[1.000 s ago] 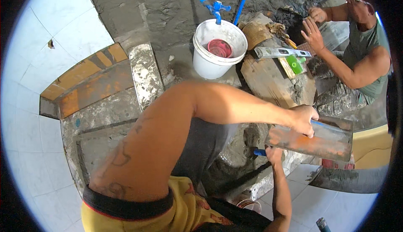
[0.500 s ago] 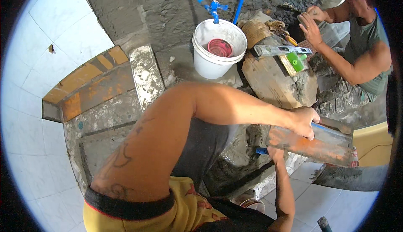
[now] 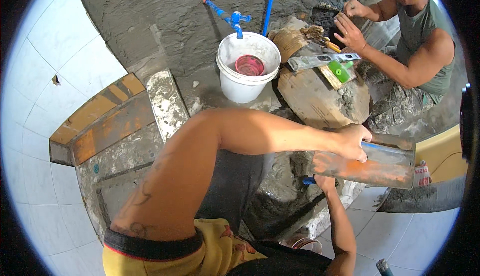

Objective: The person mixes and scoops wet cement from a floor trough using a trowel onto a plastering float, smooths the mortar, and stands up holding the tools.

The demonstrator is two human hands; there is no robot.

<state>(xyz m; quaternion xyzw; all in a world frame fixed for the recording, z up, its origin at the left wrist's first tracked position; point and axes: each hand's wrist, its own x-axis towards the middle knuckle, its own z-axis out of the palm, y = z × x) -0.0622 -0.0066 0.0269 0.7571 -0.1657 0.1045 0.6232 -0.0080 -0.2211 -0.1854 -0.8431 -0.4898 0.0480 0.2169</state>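
My left arm reaches across to the right, and my left hand (image 3: 356, 143) is closed on the upper edge of a long tile piece (image 3: 382, 170). Its face toward me is grey with orange stains. Just below it, my right hand (image 3: 325, 182) is wrapped round a tool with a blue handle (image 3: 309, 181); the tile piece covers part of that hand. What the tool's other end looks like I cannot make out. Wet grey mortar (image 3: 280, 186) lies left of the handle.
A white bucket (image 3: 243, 88) holding a red bowl stands below a blue tap (image 3: 237, 19). A spirit level (image 3: 322, 61) and a green-handled float (image 3: 340, 71) lie on cardboard (image 3: 320, 96). A co-worker (image 3: 425, 51) sits at the far right, hands raised.
The whole view has shifted, with the bucket and co-worker now further left. The tile piece's right end sits a little higher; both hands keep their holds.
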